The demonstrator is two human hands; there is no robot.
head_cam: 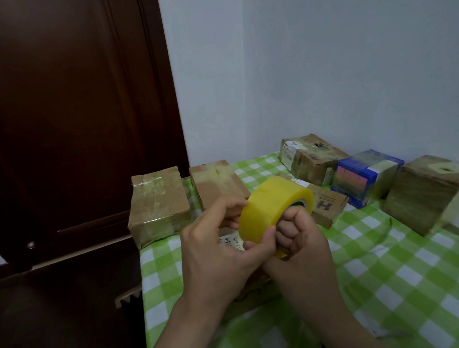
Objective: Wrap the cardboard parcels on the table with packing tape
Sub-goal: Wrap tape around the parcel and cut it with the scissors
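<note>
A yellow roll of packing tape (272, 206) is held up above the table. My right hand (298, 239) grips it with fingers curled through its core. My left hand (221, 240) pinches at the roll's outer surface near its lower edge with thumb and fingertips. Under my hands lies a cardboard parcel (328, 206) with a white label and a printed "H"; most of it is hidden. Two taped cardboard parcels (158, 204) (215, 182) stand at the table's far left.
The table carries a green-and-white checked cloth (387, 266). Along the wall at the right stand a taped brown box (310, 159), a blue box (367, 177) and a larger brown box (426, 192). A dark wooden door (73, 115) is to the left.
</note>
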